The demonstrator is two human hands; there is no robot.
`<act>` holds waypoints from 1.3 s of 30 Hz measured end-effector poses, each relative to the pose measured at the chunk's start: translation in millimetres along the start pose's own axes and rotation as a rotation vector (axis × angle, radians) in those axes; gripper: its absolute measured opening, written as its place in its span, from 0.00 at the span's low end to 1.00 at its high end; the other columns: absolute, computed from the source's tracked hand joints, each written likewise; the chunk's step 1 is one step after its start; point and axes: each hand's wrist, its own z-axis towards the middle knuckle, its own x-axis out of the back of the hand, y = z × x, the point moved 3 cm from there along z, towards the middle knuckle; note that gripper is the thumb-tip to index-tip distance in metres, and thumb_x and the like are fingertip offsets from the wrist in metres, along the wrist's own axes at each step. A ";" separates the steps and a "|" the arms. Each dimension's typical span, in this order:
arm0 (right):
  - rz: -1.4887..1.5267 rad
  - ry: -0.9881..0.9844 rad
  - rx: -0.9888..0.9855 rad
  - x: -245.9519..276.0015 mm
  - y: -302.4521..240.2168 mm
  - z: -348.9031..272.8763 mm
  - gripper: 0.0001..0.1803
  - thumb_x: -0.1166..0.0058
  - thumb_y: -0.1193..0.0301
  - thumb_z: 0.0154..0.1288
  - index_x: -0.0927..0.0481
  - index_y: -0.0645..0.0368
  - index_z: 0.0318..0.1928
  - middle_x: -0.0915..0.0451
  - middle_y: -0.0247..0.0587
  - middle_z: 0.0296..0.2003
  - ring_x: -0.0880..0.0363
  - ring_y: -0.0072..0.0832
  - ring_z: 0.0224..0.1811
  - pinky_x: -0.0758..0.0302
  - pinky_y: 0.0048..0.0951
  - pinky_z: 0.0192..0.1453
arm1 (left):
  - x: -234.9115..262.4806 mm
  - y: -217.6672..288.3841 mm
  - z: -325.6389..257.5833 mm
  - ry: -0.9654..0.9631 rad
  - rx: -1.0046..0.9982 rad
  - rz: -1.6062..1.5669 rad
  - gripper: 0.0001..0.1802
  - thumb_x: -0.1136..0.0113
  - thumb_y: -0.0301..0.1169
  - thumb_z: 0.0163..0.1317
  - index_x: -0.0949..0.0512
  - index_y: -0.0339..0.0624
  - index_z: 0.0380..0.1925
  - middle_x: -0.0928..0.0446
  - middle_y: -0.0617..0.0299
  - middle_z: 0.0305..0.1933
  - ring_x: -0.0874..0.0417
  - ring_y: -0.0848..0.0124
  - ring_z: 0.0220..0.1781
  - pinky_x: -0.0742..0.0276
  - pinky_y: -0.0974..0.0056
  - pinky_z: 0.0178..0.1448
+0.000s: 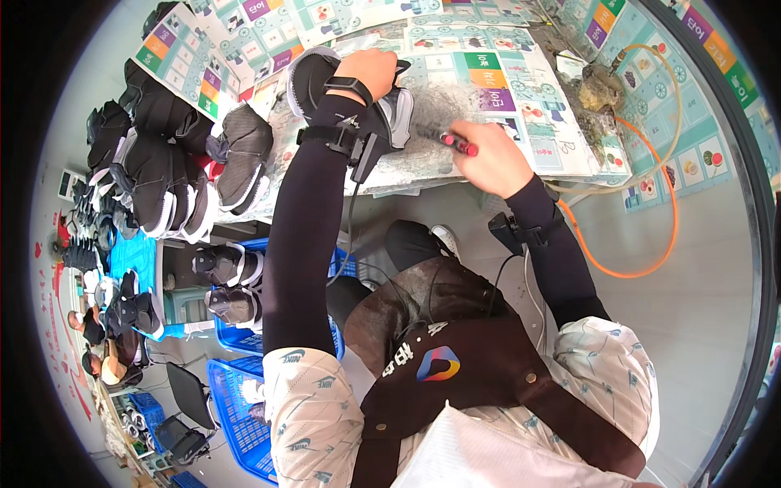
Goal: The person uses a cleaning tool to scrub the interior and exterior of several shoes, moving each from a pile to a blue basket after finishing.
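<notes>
My left hand is closed on a black shoe with a white sole, holding it over the worktable. The sole's white edge faces my right hand. Closed round a slim red-and-black handheld tool is my right hand, just above the table's near edge. A dark, blurred end of the tool points left at the shoe, a short gap away; its exact kind cannot be made out. Dark dust lies on the table's paper covering around both hands.
Several black shoes stand at the table's left. An orange hose and a pale hose hang at the right. Blue crates and a black chair stand lower left, with other people farther off.
</notes>
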 end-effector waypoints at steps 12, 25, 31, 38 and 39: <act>0.184 -0.115 -0.088 7.9 -11.3 -5.6 0.16 0.41 0.73 0.58 0.18 0.64 0.47 0.18 0.58 0.31 0.18 0.57 0.36 0.23 0.45 0.42 | 29.6 17.1 -41.9 0.339 -0.010 0.490 0.11 0.40 0.32 0.63 0.21 0.44 0.45 0.19 0.62 0.33 0.13 0.62 0.36 0.15 0.59 0.34; 0.166 0.033 -0.225 -33.3 26.4 17.1 0.23 0.38 0.71 0.58 0.16 0.69 0.53 0.16 0.60 0.32 0.15 0.49 0.35 0.22 0.40 0.44 | 5.8 33.0 -66.8 0.360 0.190 -0.173 0.17 0.35 0.29 0.64 0.21 0.42 0.53 0.26 0.50 0.47 0.19 0.49 0.50 0.16 0.51 0.50; 0.160 -0.078 -0.279 -38.7 17.4 15.4 0.25 0.49 0.70 0.56 0.15 0.66 0.53 0.17 0.71 0.40 0.19 0.65 0.50 0.23 0.53 0.58 | 9.4 36.4 -81.1 0.345 0.215 -0.222 0.16 0.36 0.31 0.65 0.21 0.38 0.51 0.24 0.48 0.46 0.16 0.47 0.49 0.16 0.47 0.51; 0.203 -0.008 -0.199 -44.5 25.5 10.4 0.23 0.37 0.69 0.60 0.16 0.68 0.55 0.20 0.55 0.25 0.20 0.41 0.25 0.24 0.36 0.36 | 18.8 35.3 -115.9 0.368 0.369 -0.504 0.14 0.37 0.32 0.63 0.19 0.39 0.47 0.18 0.47 0.42 0.14 0.45 0.44 0.17 0.46 0.49; 0.206 -0.008 -0.203 -43.4 23.8 10.3 0.23 0.37 0.69 0.60 0.16 0.68 0.55 0.20 0.55 0.25 0.20 0.41 0.25 0.24 0.36 0.36 | 18.9 32.5 -122.2 0.369 0.396 -0.539 0.15 0.37 0.33 0.63 0.18 0.40 0.47 0.17 0.47 0.42 0.14 0.45 0.45 0.18 0.46 0.50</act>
